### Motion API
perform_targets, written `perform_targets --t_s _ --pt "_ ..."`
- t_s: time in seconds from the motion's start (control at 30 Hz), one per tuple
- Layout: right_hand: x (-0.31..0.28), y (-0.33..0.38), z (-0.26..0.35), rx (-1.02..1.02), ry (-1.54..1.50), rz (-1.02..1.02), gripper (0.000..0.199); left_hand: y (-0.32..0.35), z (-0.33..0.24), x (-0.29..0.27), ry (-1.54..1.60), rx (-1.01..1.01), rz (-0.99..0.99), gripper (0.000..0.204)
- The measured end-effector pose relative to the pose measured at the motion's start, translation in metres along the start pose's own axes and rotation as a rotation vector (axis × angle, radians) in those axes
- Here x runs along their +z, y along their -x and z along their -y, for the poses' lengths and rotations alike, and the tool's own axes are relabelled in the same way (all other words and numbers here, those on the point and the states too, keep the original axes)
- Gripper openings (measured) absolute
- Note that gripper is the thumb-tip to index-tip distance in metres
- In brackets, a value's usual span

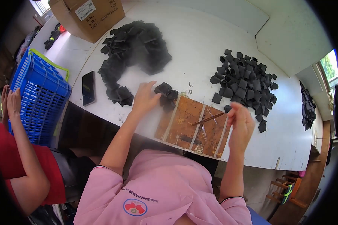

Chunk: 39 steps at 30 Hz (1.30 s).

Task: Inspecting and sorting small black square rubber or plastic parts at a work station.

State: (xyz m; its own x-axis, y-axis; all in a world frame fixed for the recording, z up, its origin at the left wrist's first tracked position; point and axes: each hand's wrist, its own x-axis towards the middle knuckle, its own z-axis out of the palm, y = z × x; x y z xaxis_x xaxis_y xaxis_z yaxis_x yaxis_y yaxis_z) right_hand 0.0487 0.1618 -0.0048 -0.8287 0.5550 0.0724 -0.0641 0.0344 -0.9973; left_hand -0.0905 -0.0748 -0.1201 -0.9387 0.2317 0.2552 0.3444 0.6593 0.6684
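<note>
The white table (193, 58) gives me bare surface through its middle, between the heaped thin black flexible pieces (150, 45) towards the far left and the loose pile of small curved black pieces (247, 80) on the right. The strip towards the right end of the near edge is clear too. The rectangular worn brown board with pale strips (169, 129) lies along the near edge, right in front of me, and a thin brown stick (206, 120) slants over it. On the left, a black flat phone (88, 88) lies close to the near edge, with a blue plastic slatted basket (41, 90) just beyond that edge; a brown cardboard box (88, 18) stands by the far-left side.

My left hand (145, 98) reaches over the near edge, fingers spread, thumb side towards a small clump of black pieces (166, 93) at the board's far-left corner. My right hand (240, 122) is raised by the board's right edge, fingers curled in. One small black piece (228, 108) shows right at its fingertips; I cannot tell whether they pinch it.
</note>
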Motion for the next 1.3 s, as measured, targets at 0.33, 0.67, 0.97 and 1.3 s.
perform_targets --t_s 0.33,0.67,0.97,1.3 --pt "0.019 0.060 -0.029 0.127 0.224 0.404 0.017 -0.013 0.014 0.018 0.018 -0.042 -0.150 0.008" --pt "0.045 0.061 -0.006 -0.242 0.445 0.285 0.015 0.036 -0.098 -0.074 0.902 -0.211 0.488 0.005" --pt "0.018 0.058 -0.018 0.534 -0.641 0.297 0.010 0.067 -0.141 -0.044 1.511 -0.528 0.436 0.008" --pt "0.011 0.060 -0.022 0.565 -0.637 0.312 0.010 0.079 -0.137 -0.032 1.244 -0.470 0.485 0.007"
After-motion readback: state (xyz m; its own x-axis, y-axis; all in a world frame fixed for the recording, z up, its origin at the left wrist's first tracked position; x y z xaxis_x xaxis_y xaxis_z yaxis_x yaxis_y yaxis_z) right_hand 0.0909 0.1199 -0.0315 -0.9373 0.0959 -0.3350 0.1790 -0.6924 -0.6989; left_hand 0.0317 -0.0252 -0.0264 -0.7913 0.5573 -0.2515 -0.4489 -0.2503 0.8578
